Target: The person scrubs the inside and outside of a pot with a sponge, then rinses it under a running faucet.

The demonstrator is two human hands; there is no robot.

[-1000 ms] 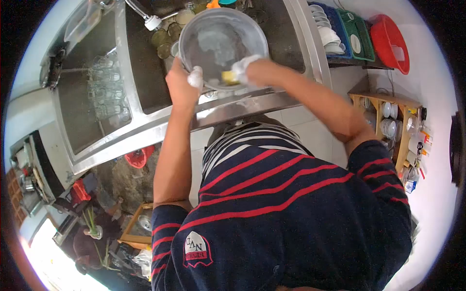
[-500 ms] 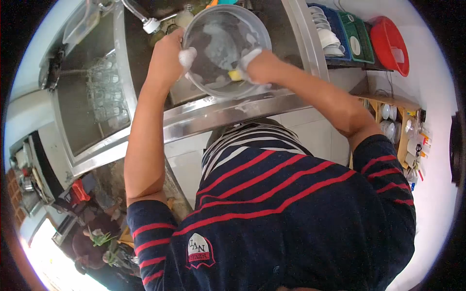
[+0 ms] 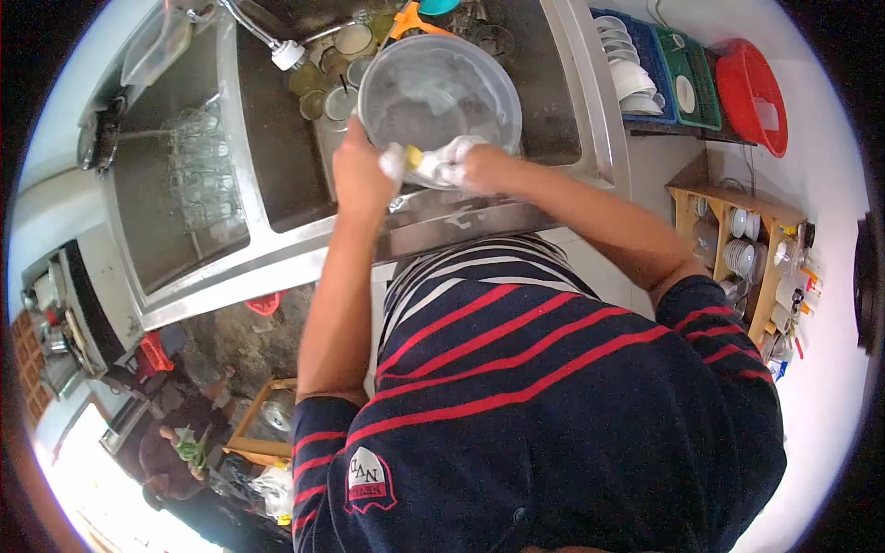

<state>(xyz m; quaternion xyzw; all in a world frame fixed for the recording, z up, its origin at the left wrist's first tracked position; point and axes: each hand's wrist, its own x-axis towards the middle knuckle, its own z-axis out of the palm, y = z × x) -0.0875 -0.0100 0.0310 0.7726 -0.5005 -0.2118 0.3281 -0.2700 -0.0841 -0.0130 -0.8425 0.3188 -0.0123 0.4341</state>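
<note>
A large clear plastic tub (image 3: 442, 97) is tipped towards me over the sink's front edge, soapy suds smeared inside it. My left hand (image 3: 362, 170) is closed on the tub's near left rim, with foam by the thumb. Covered in white foam, my right hand (image 3: 466, 164) is closed around a yellow sponge (image 3: 414, 157) at the near rim, close to my left hand. The foam hides part of the fingers. Several used glasses (image 3: 339, 101) stand in the sink behind the tub, beside an orange object (image 3: 412, 20).
A spray tap (image 3: 288, 53) hangs over the sink (image 3: 277, 138). Rows of glasses (image 3: 198, 170) fill the left basin. To the right are blue and green racks with bowls (image 3: 631, 78) and a red basin (image 3: 751, 97). A person (image 3: 184, 442) is at the lower left.
My right hand has moved the sponge left and nearer, from inside the tub to its near rim. My left hand and the tub have shifted; more glasses show behind.
</note>
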